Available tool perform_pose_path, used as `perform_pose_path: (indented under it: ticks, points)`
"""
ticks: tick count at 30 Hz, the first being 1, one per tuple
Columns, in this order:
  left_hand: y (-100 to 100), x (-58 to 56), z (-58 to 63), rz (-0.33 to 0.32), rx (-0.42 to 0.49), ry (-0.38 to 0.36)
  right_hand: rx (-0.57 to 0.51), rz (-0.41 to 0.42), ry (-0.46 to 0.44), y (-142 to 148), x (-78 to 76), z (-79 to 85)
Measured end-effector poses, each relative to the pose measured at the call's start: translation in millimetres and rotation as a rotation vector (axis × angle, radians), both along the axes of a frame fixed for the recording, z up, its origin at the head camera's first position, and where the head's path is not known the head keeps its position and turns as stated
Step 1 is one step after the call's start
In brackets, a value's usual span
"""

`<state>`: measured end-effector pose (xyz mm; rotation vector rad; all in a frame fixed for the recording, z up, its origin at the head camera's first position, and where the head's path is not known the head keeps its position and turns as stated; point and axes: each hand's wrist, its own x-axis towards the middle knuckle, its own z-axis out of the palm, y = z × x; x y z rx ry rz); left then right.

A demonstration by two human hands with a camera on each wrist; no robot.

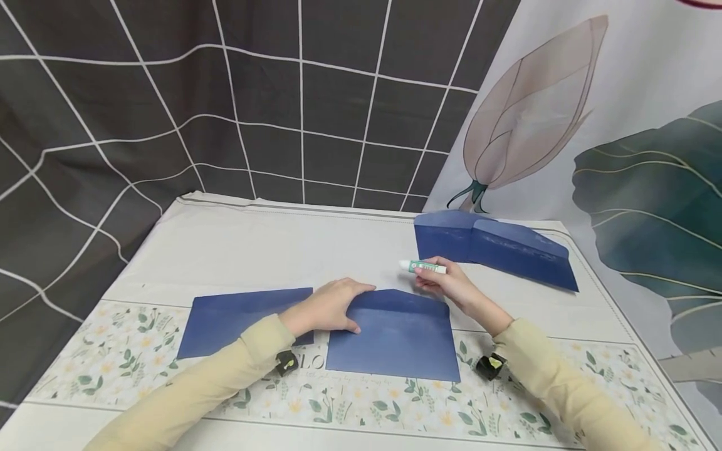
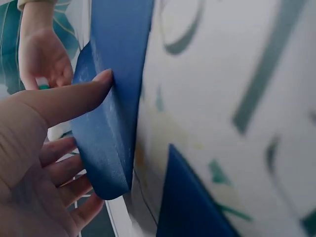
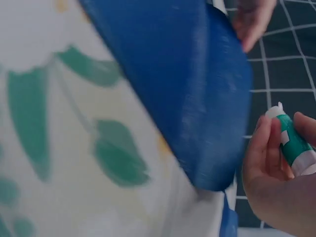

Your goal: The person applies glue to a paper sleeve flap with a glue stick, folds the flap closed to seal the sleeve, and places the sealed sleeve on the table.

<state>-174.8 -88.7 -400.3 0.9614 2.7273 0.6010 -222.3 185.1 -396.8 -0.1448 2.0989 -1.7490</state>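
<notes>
"Left hand (image 1: 331,305) lies spread on the blue envelope (image 1: 395,347), lower centre; right hand (image 1: 454,287) pinches the glue stick (image 1: 430,267)."

"Risk?"

"Light pressing could let the envelope skid; the stick, seemingly uncapped, could smear."

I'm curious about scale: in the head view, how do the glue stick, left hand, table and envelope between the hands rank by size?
Largest to smallest:
1. Table
2. Envelope
3. Left hand
4. Glue stick, partly covered
</notes>
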Motion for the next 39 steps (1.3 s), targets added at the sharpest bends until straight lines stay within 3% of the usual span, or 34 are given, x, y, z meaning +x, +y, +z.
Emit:
perform_pose_path:
  ticks: [6,12,17,24,28,34,39]
  points:
    - [2,9.4,-0.4,0.010,0.025,0.010,0.099,0.083,0.070,-7,2.9,-9.1]
    - [1,17.6,0.0,-0.009,0.042,0.098,0.113,0.123,0.103,-9,9.3,-6.1]
    - [0,24.2,-0.7,-0.051,0.022,0.160,0.101,0.142,0.114,-9,19.0,-6.2]
    - [-1,32.3,-2.6,-0.136,-0.014,0.177,0.111,0.134,0.115,-11,32.3,-10.0]
    - [2,35.6,-4.8,-0.216,-0.110,0.224,0.085,0.127,0.131,-14,36.7,-13.5]
    - [8,38.4,-7.5,-0.311,-0.277,0.160,0.055,0.168,0.148,-20,42.2,-20.2]
    - [12,40.3,-8.4,-0.334,-0.320,0.087,0.060,0.169,0.110,-25,46.3,-22.6]
